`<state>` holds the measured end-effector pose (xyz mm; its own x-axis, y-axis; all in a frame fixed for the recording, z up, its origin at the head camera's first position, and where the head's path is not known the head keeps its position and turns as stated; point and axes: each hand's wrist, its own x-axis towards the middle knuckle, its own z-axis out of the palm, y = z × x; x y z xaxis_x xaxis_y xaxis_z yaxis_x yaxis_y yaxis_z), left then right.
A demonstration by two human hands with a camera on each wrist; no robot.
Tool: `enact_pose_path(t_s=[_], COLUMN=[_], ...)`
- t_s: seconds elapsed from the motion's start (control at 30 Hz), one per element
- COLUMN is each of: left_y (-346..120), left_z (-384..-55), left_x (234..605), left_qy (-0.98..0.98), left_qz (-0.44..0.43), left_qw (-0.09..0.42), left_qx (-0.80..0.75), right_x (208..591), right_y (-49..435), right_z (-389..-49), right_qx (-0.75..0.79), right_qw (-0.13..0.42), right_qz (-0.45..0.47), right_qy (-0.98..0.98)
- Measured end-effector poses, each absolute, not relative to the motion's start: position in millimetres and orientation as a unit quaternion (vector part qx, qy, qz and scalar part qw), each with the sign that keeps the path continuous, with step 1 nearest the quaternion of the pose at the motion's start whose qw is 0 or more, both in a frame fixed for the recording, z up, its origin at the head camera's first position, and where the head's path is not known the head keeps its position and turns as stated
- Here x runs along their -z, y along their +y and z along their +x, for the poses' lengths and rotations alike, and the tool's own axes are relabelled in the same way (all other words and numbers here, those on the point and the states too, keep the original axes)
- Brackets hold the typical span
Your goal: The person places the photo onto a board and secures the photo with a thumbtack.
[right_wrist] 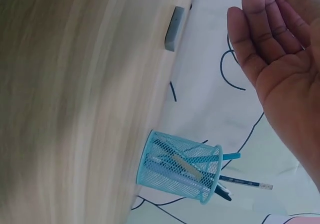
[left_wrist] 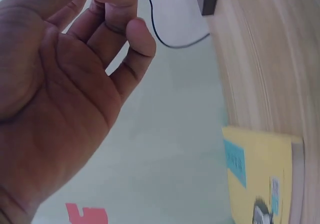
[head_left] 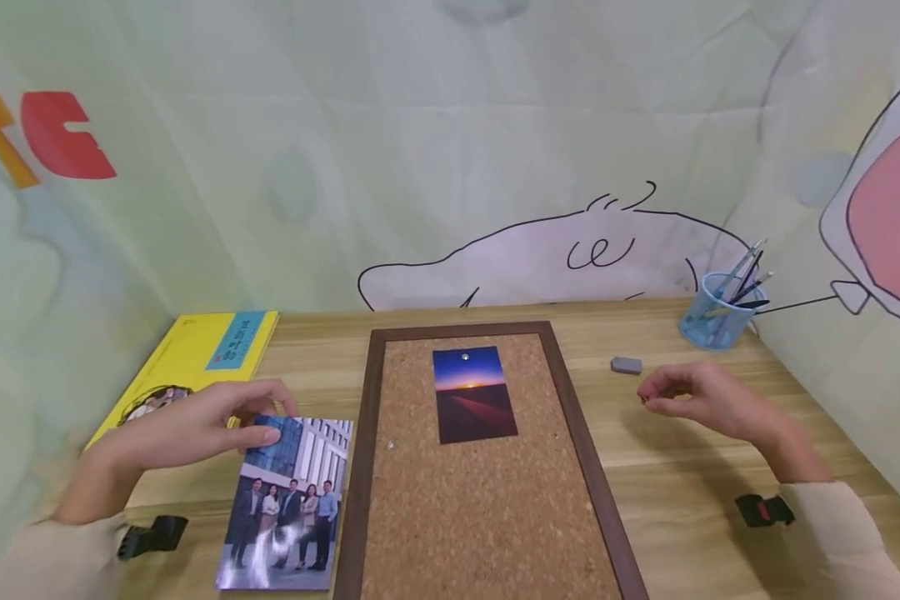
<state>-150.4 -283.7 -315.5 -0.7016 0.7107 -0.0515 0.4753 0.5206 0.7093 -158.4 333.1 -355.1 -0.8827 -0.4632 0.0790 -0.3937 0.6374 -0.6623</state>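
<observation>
– With the left hand, gripping the group photo near its upper left corner, thumb on the face. And with the right hand?

– Poised above the table, over to the right of the cork board: fingers curled in, tips drawn together. Empty or pinching something tiny? Can't tell.

– Now for the position of that group photo! Just beside the left side of the dark frame, long axis running away from the person, nearly in line with the frame.

– Right by the left hand, then, and well apart from the right, with the full width of the cork board between. Bare cork directly to its right, below the sunset photo with its single pin near the top.

– Touching the frame, or only close to it?

– Impossible to call. White glare on the lower half, too.

– And out of sight?

– Most of the left fingers, behind the group photo; near end of the cork board, cut off below; part of the yellow book, behind the left hand. From the left wrist, no group photo at all; from the right wrist, some fingertips cut off at the top.

– And that pale speck on the cork?

– Too small to name.
</observation>
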Motion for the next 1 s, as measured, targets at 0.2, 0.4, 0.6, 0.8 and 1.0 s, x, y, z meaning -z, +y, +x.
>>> enact_pose_path(t_s=[0.2, 0.4, 0.6, 0.8, 1.0], left_y=[-263.9, -245.6, -226.1, -207.7, -194.9], left_z=[-159.7, -170.3, -178.0, -183.1, -185.3], left_x=[314.3, 313.1, 314.5, 322.9, 326.7], left_qy=[0.850, 0.846, 0.848, 0.842, 0.837], left_qz=[0.345, 0.351, 0.352, 0.366, 0.364], left_qw=[0.192, 0.194, 0.189, 0.199, 0.211], left_qx=[-0.349, -0.352, -0.347, -0.343, -0.350], right_x=[349.4, 345.1, 342.2, 344.4, 341.7], right_y=[327.8, 320.7, 315.6, 312.5, 308.7], right_z=[-158.6, -159.3, -158.7, -157.5, -159.9], right_qx=[0.375, 0.364, 0.385, 0.411, 0.418], right_qw=[0.039, 0.042, 0.046, 0.040, 0.028], right_qz=[-0.230, -0.223, -0.234, -0.251, -0.273], right_qy=[0.897, 0.903, 0.892, 0.875, 0.866])
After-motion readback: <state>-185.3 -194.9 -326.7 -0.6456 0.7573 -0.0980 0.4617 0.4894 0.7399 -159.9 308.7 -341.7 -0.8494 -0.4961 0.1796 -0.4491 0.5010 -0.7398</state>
